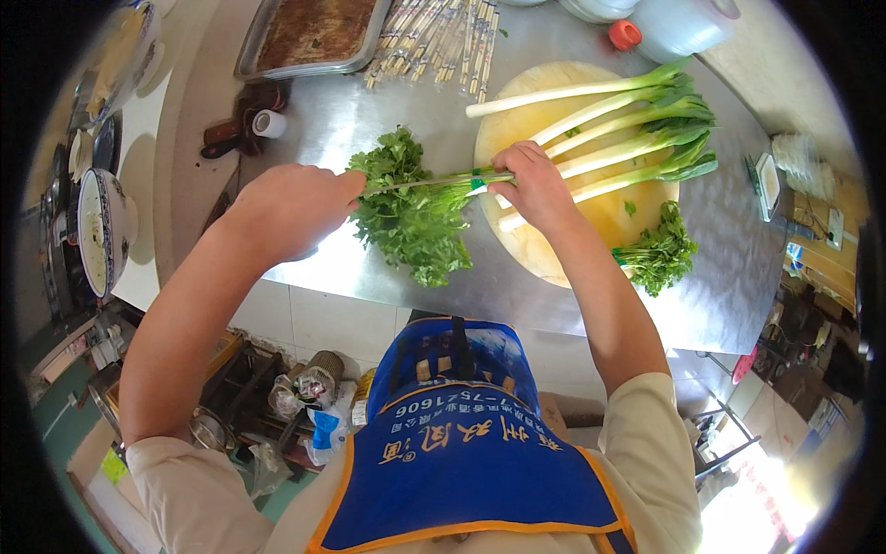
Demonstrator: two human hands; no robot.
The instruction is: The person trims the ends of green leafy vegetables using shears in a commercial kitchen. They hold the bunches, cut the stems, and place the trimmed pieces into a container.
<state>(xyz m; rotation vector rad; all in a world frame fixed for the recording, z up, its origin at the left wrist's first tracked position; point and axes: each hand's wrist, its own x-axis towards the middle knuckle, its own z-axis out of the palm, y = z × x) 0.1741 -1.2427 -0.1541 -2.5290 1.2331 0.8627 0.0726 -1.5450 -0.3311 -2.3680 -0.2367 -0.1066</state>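
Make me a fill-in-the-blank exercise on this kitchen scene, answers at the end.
1. The right hand grips the leafy herb bunch by its ____.
2. The band on that bunch is coloured ____.
3. The cutting board under the leek-like stalks is ____ in outline, not square.
4. The apron is mostly ____, with orange trim.

Missing words: stems; green; round; blue.

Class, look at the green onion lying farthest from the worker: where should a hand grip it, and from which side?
Probably best by its white shaft, from above and the left. This green onion is straight and slim there, apart from its neighbour, and its white end juts past the round board's left edge. Its leaves crowd the others, so seem harder to grasp.
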